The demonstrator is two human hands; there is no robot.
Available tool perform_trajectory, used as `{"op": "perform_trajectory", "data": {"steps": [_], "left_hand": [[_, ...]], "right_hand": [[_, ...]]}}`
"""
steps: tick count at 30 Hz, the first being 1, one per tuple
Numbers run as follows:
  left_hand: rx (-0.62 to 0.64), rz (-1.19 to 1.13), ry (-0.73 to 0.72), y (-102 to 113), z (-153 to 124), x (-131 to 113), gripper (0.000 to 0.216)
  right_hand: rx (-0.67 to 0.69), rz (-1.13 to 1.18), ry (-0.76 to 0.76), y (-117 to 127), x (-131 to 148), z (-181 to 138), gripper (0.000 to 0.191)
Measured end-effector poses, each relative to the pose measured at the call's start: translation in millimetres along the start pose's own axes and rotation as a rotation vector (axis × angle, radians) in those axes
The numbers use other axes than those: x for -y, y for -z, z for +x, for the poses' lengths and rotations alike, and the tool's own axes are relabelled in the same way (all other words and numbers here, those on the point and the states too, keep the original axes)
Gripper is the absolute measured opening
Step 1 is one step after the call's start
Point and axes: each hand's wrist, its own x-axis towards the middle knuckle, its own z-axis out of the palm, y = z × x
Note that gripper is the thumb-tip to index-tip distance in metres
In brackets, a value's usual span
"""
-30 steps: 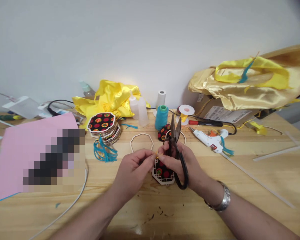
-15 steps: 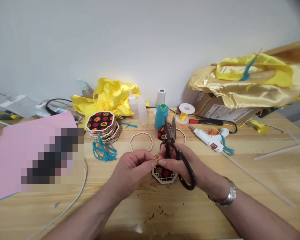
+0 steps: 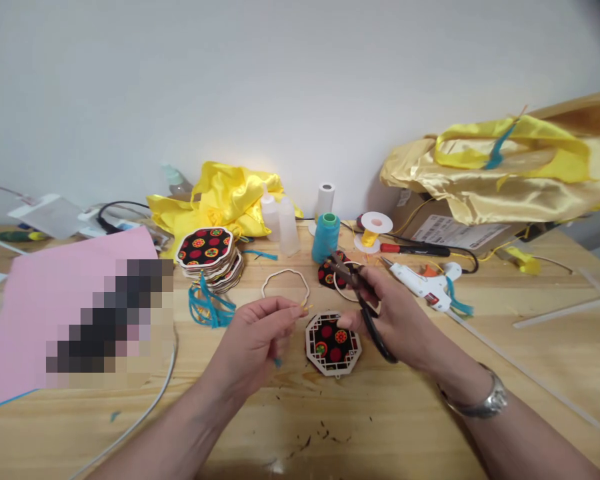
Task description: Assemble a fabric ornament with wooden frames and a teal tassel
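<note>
While the left hand (image 3: 257, 337) pinches a short yellow thread (image 3: 305, 308) in closed fingers and the right hand (image 3: 395, 320) grips scissors (image 3: 365, 303), the octagonal piece (image 3: 333, 343) lies on the counter (image 3: 430, 413) between both, apparently trimmed, beside a finished stack (image 3: 210, 257).

Octagon piece (image 3: 333, 341): black cloth, red-yellow discs, white lattice rim; scissors (image 3: 365, 308) black; thread bit (image 3: 305, 308) yellow; spool (image 3: 325, 237) teal; tassel (image 3: 207, 308) blue; glue gun (image 3: 423, 284) white; sheet (image 3: 45, 287) pink; table (image 3: 480, 347) pale wood
</note>
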Motion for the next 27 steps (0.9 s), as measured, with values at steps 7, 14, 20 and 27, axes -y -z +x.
{"op": "perform_trajectory", "data": {"steps": [7, 14, 20, 27], "left_hand": [[0.000, -0.149, 0.055, 3, 5, -1, 0.019], [0.043, -0.199, 0.115, 4, 6, -1, 0.019], [0.053, -0.227, 0.140, 3, 5, 0, 0.020], [0.055, -0.218, 0.142, 1, 4, -1, 0.018]], "right_hand": [[0.003, -0.364, 0.187, -15, 6, -8, 0.041], [-0.066, -0.483, 0.244, -20, 4, -9, 0.029], [-0.144, -0.498, 0.356, -19, 3, -8, 0.021], [-0.120, -0.514, 0.317, -21, 1, -8, 0.027]]}}
